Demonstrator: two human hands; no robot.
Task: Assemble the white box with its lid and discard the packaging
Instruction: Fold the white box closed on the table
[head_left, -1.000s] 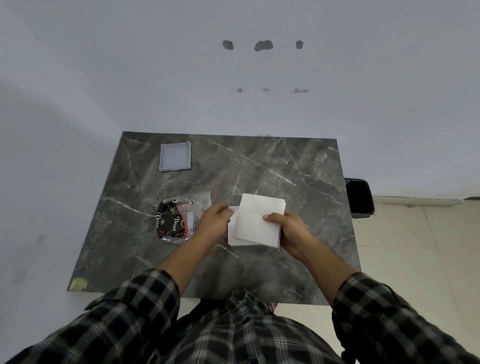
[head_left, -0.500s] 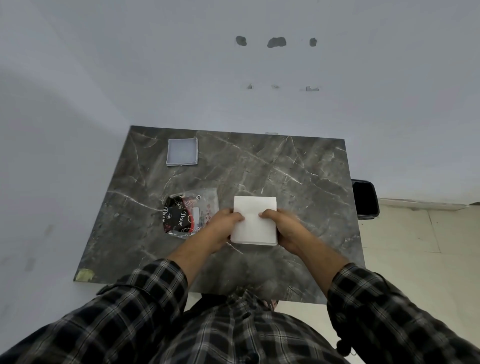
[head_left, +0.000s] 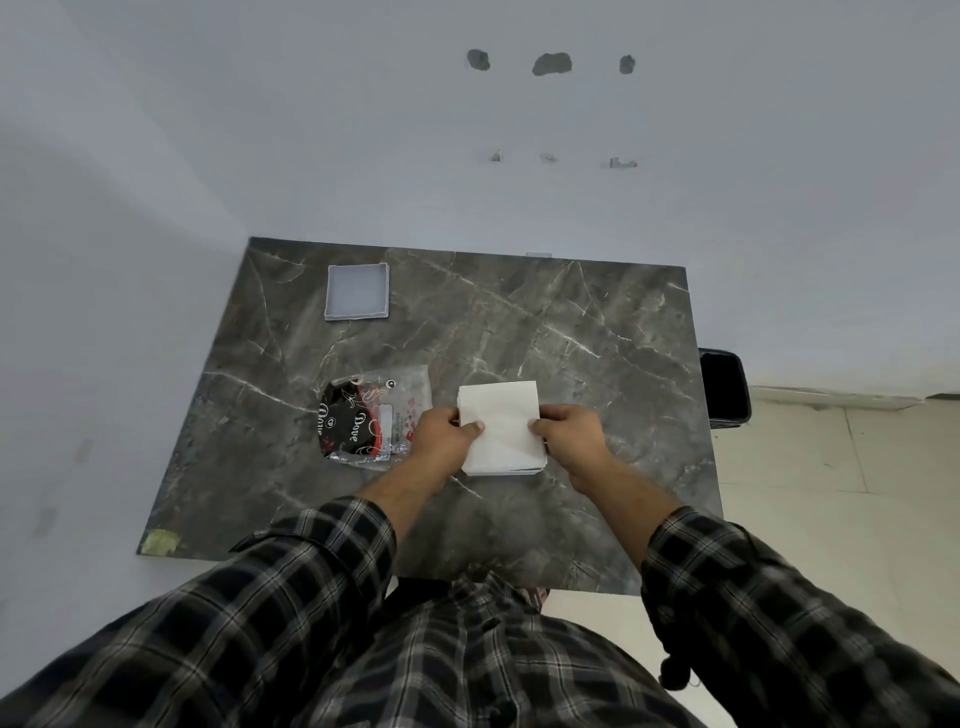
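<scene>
Lid pressed onto white box at the desk's near middle.

Desk (head_left: 545, 332) carries the rest: bin (head_left: 724, 387) off its right edge, wrapper (head_left: 374, 415) just left, clear tray (head_left: 357, 291) far back. White box (head_left: 501, 431) looks light, stiff card, easily dented; best held by opposite side edges, as now: left hand (head_left: 447, 436) and right hand (head_left: 569, 436) each pinch it, thumbs on top.
</scene>
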